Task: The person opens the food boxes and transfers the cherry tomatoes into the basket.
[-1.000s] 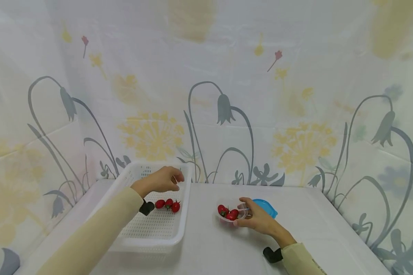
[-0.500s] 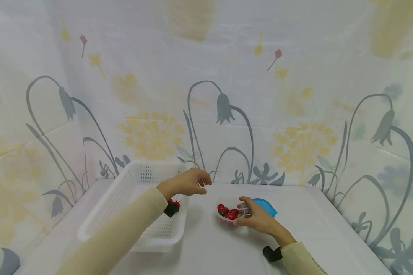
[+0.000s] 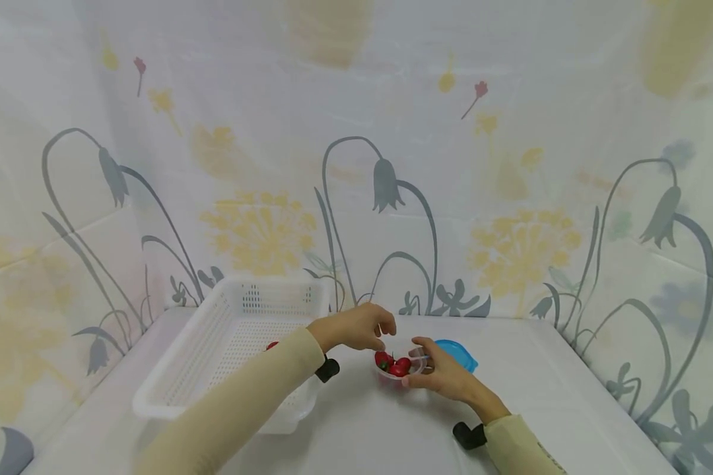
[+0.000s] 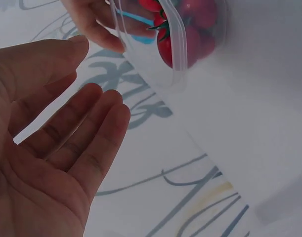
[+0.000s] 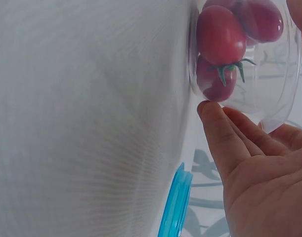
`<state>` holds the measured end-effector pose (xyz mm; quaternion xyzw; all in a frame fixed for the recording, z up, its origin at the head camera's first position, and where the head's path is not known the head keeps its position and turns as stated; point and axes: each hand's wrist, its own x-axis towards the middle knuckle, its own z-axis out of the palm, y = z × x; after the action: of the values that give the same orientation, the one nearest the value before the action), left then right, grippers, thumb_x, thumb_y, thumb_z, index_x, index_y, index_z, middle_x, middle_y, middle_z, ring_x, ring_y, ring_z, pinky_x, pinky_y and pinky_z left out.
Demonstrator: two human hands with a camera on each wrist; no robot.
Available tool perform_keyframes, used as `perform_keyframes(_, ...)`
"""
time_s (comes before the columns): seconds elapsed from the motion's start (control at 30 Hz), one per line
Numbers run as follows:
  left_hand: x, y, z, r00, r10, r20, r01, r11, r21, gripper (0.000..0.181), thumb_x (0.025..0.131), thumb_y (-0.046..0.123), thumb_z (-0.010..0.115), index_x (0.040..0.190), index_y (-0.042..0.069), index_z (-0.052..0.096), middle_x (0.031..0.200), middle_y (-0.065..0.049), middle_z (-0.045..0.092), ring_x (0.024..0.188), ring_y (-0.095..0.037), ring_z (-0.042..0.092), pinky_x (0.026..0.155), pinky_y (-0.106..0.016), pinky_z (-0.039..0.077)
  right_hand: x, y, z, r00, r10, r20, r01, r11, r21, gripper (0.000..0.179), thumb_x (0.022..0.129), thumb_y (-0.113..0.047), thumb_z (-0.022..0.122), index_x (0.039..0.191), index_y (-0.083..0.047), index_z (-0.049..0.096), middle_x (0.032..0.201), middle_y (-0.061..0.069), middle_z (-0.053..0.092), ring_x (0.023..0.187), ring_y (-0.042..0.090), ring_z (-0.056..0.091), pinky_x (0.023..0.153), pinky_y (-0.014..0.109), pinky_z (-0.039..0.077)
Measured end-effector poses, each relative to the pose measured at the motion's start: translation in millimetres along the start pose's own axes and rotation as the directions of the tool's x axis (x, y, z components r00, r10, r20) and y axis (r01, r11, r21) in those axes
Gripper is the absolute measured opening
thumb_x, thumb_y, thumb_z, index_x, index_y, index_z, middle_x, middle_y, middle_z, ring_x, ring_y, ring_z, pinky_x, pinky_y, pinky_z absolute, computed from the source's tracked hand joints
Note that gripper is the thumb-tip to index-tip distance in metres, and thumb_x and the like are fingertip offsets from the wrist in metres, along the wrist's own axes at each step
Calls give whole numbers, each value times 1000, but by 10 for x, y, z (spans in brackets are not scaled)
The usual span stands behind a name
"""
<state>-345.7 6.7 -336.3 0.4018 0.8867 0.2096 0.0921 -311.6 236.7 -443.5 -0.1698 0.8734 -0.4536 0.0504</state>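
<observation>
A clear plastic container (image 3: pixel 383 377) with several red cherry tomatoes (image 3: pixel 399 367) in it stands on the table. My right hand (image 3: pixel 442 374) holds it from the right, thumb and fingers spread about its side; in the right wrist view, fingertips (image 5: pixel 210 106) lie against the wall. My left hand (image 3: pixel 359 326) is over the container's left edge in the head view, palm turned inward. Seen from the left wrist, its thumb and fingers (image 4: pixel 111 143) are gently bent and apart, with nothing between them.
A white perforated basket (image 3: pixel 154 396) stands at the left. One tomato (image 3: pixel 272 345) shows in it, the rest of that spot hidden by the left sleeve. A blue lid (image 3: pixel 460 356) lies behind the right hand. A flower-patterned sheet (image 3: pixel 356 198) hangs at the back.
My left hand has moved right, from above the basket to beside the container. The right hand and the container have stayed in place.
</observation>
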Motion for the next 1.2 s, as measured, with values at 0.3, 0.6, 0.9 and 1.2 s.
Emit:
perform_keyframes(0.3,131,44,225,997,-51,62,47,997,59,23,81,7,75,101,13,67,101,-2,63,85,-10,56,68,-21,49,-13,-13,-19,1000,-17,2,17,1000,18,86,78,-32,78,143,-2,31,129,14,53,109,26,57,90,41,48)
perform_keyframes(0.6,186,46,342,991,-91,95,77,987,140,27,79,12,77,104,11,68,99,-2,63,85,-10,53,73,-22,49,-17,-12,-20,1000,-22,7,22,1000,18,86,78,-34,78,143,-3,31,128,13,53,109,25,58,89,41,49)
perform_keyframes(0.9,198,81,361,987,-119,108,103,984,146,27,79,12,77,105,9,68,89,2,60,80,-10,53,69,-22,48,-70,-127,-24,1000,-11,10,11,1000,13,83,80,-28,77,143,0,30,129,19,52,110,31,57,90,44,48)
perform_keyframes(1.2,227,106,392,983,-135,124,115,981,158,20,79,11,76,98,13,69,84,6,59,78,-8,54,68,-21,47,-18,-8,-16,1000,-11,5,11,1000,-4,87,78,-37,77,144,-4,31,127,13,53,109,26,57,89,43,50)
